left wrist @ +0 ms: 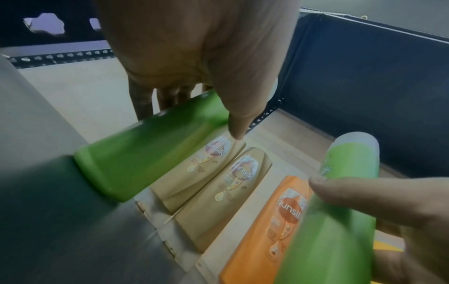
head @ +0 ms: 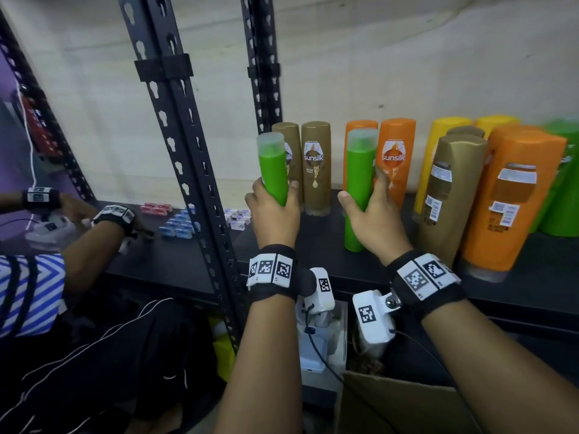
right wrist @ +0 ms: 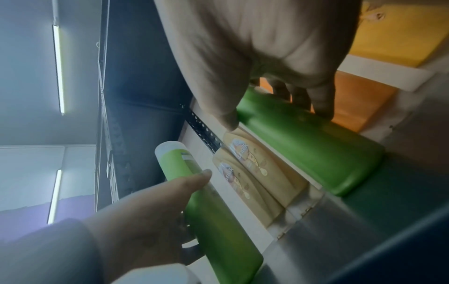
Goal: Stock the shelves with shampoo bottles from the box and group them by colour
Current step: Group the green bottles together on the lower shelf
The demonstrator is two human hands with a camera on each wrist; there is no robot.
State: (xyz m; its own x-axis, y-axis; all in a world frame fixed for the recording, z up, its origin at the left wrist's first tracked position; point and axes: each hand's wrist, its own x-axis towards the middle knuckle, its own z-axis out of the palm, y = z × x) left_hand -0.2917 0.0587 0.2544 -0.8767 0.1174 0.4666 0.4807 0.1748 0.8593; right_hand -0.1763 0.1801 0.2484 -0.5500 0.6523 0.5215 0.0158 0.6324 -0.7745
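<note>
Each of my hands grips a green shampoo bottle, cap end up, in front of the black shelf. My left hand holds the left green bottle before two gold bottles; its base is hidden by the hand. My right hand holds the right green bottle before the orange bottles, its base down at the shelf surface. In the right wrist view the left hand and its bottle show at lower left.
Gold, orange, yellow and green bottles crowd the shelf's right side. A black rack post stands left of my left hand. Another person's arm works by small boxes. A cardboard box sits below.
</note>
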